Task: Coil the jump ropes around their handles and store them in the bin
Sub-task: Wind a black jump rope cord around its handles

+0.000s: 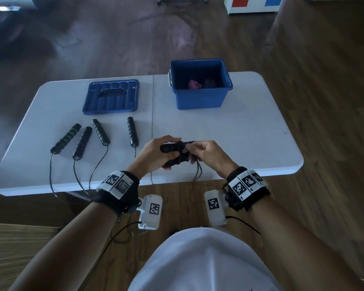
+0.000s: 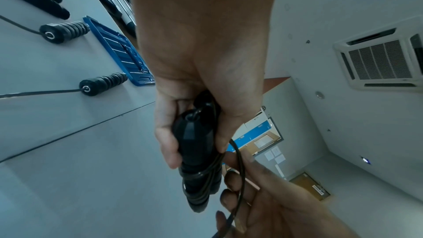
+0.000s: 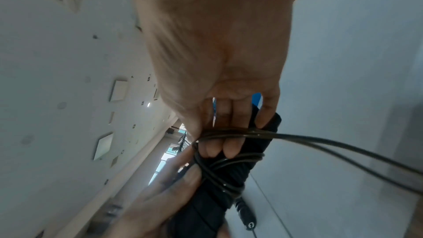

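Observation:
Over the table's front edge, my left hand [image 1: 164,153] grips a pair of black jump rope handles [image 1: 171,148] held side by side. Several turns of black cord [image 3: 225,166] are wound around them. My right hand [image 1: 192,152] pinches the cord [image 2: 238,167] just beside the handles, and two loose strands [image 1: 198,172] hang down over the table edge. The blue bin [image 1: 200,101] stands open at the back, with a pink coiled rope [image 1: 194,84] and a dark one [image 1: 209,82] inside. Two more ropes lie on the left, their black handles [image 1: 82,142] spread out.
The bin's blue lid [image 1: 111,97] lies flat at the back left. The cords [image 1: 77,175] of the ropes on the left trail over the front edge of the white table [image 1: 250,133]. The floor around is wood.

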